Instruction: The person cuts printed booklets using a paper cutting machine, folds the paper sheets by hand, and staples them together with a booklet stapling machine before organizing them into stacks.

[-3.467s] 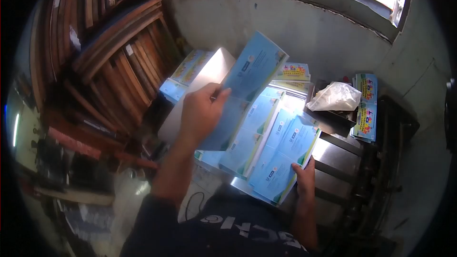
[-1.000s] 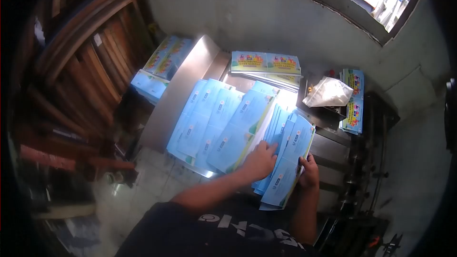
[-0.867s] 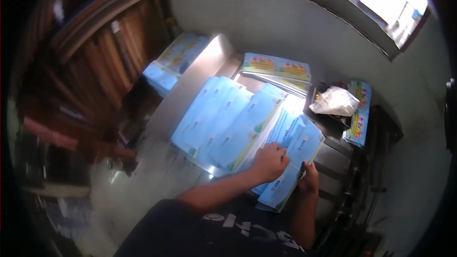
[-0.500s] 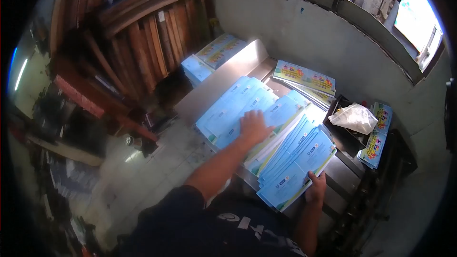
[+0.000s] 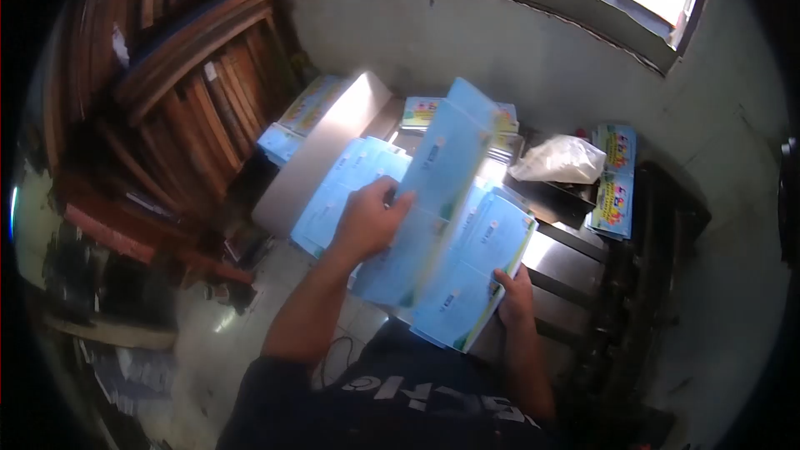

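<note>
My left hand (image 5: pixel 375 215) pinches the edge of a light-blue printed sheet (image 5: pixel 440 154), which is raised and tilted, blurred by motion. My right hand (image 5: pixel 515 293) grips the right edge of a stack of similar blue printed sheets (image 5: pixel 479 271), its thumb on top. The raised sheet partly covers this stack. More blue sheets (image 5: pixel 343 190) lie overlapping on the metal table to the left, beyond my left hand.
An upright pale panel (image 5: pixel 321 154) borders the table's left side, with printed sheets (image 5: pixel 310 108) stacked behind it. At the right are a clear plastic bag (image 5: pixel 560 158) on a dark tray and colourful printed sheets (image 5: pixel 615 187). Wooden boards (image 5: pixel 187 125) lean at the left.
My left hand, earlier flat on the spread sheets, has lifted a sheet and carried it towards the right-hand stack. My right hand still holds its stack. The camera view has shifted.
</note>
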The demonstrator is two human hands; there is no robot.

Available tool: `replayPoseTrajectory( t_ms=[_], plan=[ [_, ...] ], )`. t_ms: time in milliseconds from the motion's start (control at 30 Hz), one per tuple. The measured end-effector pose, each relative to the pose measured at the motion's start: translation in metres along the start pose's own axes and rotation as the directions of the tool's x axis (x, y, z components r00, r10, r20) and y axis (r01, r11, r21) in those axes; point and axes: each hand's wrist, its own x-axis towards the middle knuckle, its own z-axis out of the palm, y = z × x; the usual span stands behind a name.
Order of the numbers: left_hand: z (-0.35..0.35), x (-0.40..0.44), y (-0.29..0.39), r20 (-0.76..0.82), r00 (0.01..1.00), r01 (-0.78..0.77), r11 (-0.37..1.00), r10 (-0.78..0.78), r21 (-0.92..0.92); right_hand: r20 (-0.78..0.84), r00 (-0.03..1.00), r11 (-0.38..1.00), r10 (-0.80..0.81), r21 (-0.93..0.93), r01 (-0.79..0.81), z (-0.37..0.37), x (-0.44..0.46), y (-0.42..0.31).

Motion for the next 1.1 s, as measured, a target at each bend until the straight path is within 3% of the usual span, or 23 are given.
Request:
replayPoseTrajectory(
  t_ms=[33, 100, 133, 167, 233, 300, 333, 367, 433, 500, 567, 600, 633, 700, 733, 800, 833, 900, 1033, 1100],
  plan=[
    [0.009, -0.007, 0.012, 0.086, 0.996, 0.038, 0.994, -0.029, -0.106, 0.005, 0.998, 0.992, 0.055, 0.113, -0.055, 0.000, 0.000, 0.000],
    [0.038, -0.024, 0.027, 0.178, 0.983, 0.055, 0.998, -0.052, -0.012, 0.005, 0.996, 0.968, 0.086, 0.238, -0.084, 0.007, 0.003, -0.011],
    [0.060, -0.029, 0.016, 0.133, 0.987, -0.092, 0.996, 0.088, 0.021, 0.064, 0.992, 0.888, 0.113, 0.441, -0.130, 0.008, -0.002, -0.020],
    [0.069, -0.037, 0.023, 0.110, 0.989, -0.106, 0.990, 0.096, 0.097, 0.124, 0.984, 0.764, 0.127, 0.620, -0.177, 0.010, -0.009, -0.029],
    [0.077, -0.041, 0.027, 0.078, 0.979, -0.196, 0.975, 0.189, 0.102, 0.151, 0.985, 0.721, 0.077, 0.674, -0.160, 0.008, -0.010, -0.026],
    [0.064, -0.040, 0.038, 0.031, 0.983, -0.183, 0.979, 0.181, 0.095, 0.146, 0.988, 0.854, 0.049, 0.506, -0.117, -0.004, 0.003, -0.002],
    [0.052, -0.035, 0.048, -0.029, 0.984, -0.175, 0.980, 0.178, 0.092, 0.030, 0.999, 0.952, 0.037, 0.301, -0.044, -0.008, 0.004, 0.007],
    [0.040, -0.032, 0.062, -0.127, 0.971, -0.198, 0.979, 0.204, 0.053, 0.023, 0.999, 0.947, 0.033, 0.319, -0.039, -0.005, 0.003, 0.010],
    [0.016, -0.029, 0.087, -0.253, 0.963, -0.108, 0.992, 0.087, -0.068, -0.085, 0.996, 0.983, 0.007, 0.183, 0.009, 0.005, 0.004, 0.008],
    [0.006, -0.021, 0.100, -0.223, 0.967, -0.155, 0.977, 0.120, -0.146, -0.120, 0.992, 0.987, 0.024, 0.161, -0.004, 0.009, 0.001, 0.005],
    [0.033, -0.005, 0.068, -0.052, 0.997, -0.064, 0.996, 0.061, -0.058, -0.084, 0.996, 0.991, 0.024, 0.133, -0.012, 0.001, 0.004, 0.006],
    [0.059, 0.000, 0.040, -0.006, 0.992, -0.122, 0.992, 0.122, 0.001, 0.005, 1.000, 0.917, -0.009, 0.399, 0.006, -0.012, 0.016, 0.022],
    [0.090, 0.000, 0.011, 0.048, 0.982, -0.183, 0.981, 0.181, 0.057, 0.119, 0.993, 0.857, 0.017, 0.510, -0.075, 0.008, 0.003, -0.020],
    [0.133, -0.012, -0.031, 0.172, 0.951, -0.288, 0.937, 0.257, 0.195, 0.125, 0.975, 0.637, 0.185, 0.740, -0.216, 0.017, -0.017, -0.052],
    [0.127, -0.006, -0.036, 0.161, 0.953, -0.287, 0.938, 0.258, 0.194, 0.133, 0.974, 0.642, 0.184, 0.734, -0.222, 0.010, -0.011, -0.042],
    [0.105, 0.000, -0.050, 0.007, 0.981, -0.175, 0.864, 0.195, 0.473, 0.008, 0.992, 0.880, 0.128, 0.460, -0.117, -0.005, 0.000, -0.008],
    [0.091, 0.009, -0.067, -0.151, 0.981, -0.029, 0.856, 0.125, 0.517, 0.011, 0.991, 0.880, 0.130, 0.459, -0.121, -0.003, 0.000, -0.005],
    [0.067, 0.016, -0.085, -0.168, 0.956, 0.290, 0.712, -0.238, 0.639, 0.006, 1.000, 0.981, 0.011, 0.193, -0.012, 0.001, 0.000, -0.002],
    [0.063, 0.015, -0.098, -0.124, 0.960, 0.269, 0.693, -0.253, 0.669, -0.037, 0.999, 0.976, 0.038, 0.215, -0.029, 0.007, -0.001, -0.004],
    [0.046, 0.021, -0.074, -0.129, 0.957, 0.288, 0.887, -0.258, 0.360, -0.038, 0.998, 0.973, 0.042, 0.227, -0.033, 0.009, -0.002, -0.009]
  ],
)
